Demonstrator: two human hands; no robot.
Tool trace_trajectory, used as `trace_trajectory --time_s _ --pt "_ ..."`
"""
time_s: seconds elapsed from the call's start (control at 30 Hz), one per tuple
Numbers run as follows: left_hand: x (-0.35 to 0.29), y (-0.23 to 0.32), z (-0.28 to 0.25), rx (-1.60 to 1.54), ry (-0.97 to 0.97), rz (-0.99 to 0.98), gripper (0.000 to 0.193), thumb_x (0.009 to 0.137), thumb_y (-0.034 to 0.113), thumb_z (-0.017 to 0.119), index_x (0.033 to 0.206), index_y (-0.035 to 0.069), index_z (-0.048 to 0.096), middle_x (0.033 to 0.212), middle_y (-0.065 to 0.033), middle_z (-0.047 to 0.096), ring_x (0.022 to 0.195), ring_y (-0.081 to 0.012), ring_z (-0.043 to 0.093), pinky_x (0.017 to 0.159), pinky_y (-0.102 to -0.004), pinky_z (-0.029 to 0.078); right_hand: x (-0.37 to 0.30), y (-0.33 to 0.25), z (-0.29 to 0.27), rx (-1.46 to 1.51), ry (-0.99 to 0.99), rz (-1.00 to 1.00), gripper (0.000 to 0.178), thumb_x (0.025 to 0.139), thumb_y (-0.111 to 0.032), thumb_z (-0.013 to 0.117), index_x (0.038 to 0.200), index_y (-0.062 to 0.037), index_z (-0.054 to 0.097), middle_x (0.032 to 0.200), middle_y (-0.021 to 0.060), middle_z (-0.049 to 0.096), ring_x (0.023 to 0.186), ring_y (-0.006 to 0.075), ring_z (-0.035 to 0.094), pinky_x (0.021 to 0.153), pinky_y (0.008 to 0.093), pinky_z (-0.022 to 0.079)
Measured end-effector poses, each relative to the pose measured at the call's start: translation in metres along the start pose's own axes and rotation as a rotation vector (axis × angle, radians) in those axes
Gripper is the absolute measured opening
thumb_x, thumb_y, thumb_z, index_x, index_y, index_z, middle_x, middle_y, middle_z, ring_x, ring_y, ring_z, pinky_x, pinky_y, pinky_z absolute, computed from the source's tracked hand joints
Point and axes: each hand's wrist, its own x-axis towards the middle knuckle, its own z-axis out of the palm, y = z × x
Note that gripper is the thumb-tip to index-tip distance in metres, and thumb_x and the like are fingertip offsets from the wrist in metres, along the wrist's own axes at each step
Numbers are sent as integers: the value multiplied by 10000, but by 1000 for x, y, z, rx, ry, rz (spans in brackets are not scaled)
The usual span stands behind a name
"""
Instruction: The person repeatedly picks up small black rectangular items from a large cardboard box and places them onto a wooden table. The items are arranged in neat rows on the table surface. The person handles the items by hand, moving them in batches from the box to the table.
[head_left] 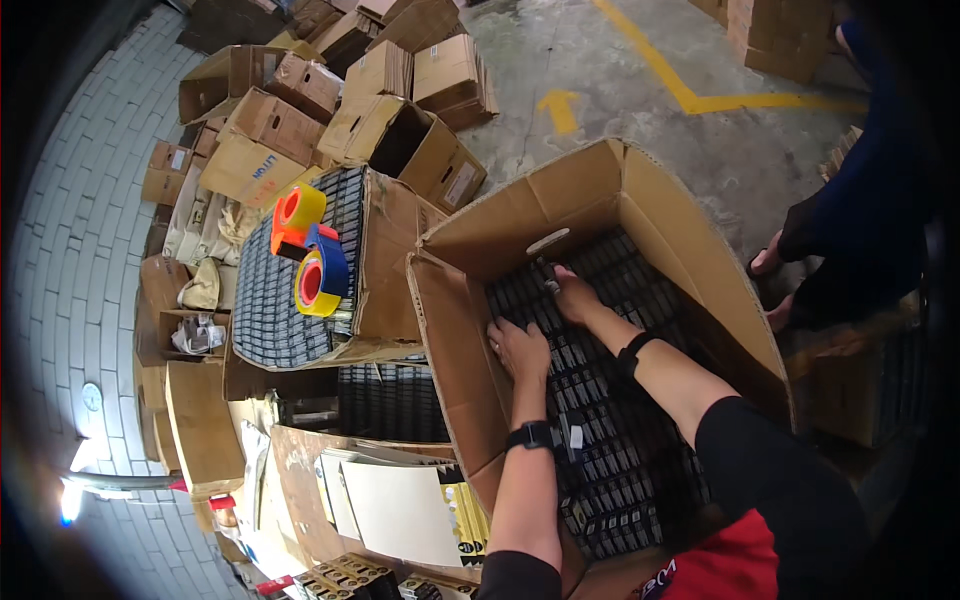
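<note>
In the centre of the frame stands a large open cardboard box (610, 190), its flaps folded outward. It is filled with tightly packed rows of small dark packs (600, 470). Both hands are inside it. The left hand (520, 350) lies flat on top of the packs near the left wall of the box, with the fingers spread and holding nothing. The right hand (573, 293) is a little higher in the frame, near the far wall; its fingers are bent around one small dark pack (549, 284) at the end of a row, but the grip is too small to see exactly. Each wrist has a dark band.

To the left, just beside this box, stands a second open box (385, 250) filled with the same dark packs. On top of them lie two rolls of tape, an orange and yellow one (298, 215) and a yellow one with a blue side (320, 275), touching each other. Below this box, in the lower left, there are flat cardboard sheets (390, 505) and more packs.

In the upper left many empty cartons (270, 130) lie in a heap beside a tiled wall. In the upper right the concrete floor (640, 110) has yellow lines. At the right edge another person (850, 230) in dark clothes is close to the large box.
</note>
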Motion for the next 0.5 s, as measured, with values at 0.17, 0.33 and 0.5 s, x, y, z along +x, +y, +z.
trace_trajectory --time_s 0.17,0.33,0.5 --pt "30 3 26 231 42 -56 463 800 211 559 1115 -124 507 1334 -298 347 1227 -446 350 1009 -472 333 2 -4 -8 -61 -65 40 288 876 -239 498 1050 -11 521 1127 225 547 1035 384 531 855 457 438" --pt "53 6 38 85 99 -107 335 792 201 551 959 -83 609 1041 -301 576 1031 -445 533 908 -466 417 3 -10 -13 -120 102 -71 230 862 -225 524 959 -19 552 1061 195 583 967 385 559 775 485 458" --pt "69 5 15 7 96 -62 367 794 148 549 1107 -44 547 1029 -291 587 986 -405 573 877 -469 437 8 -3 -8 -73 83 30 319 883 -315 494 981 -23 578 1048 193 574 975 375 559 819 460 458"
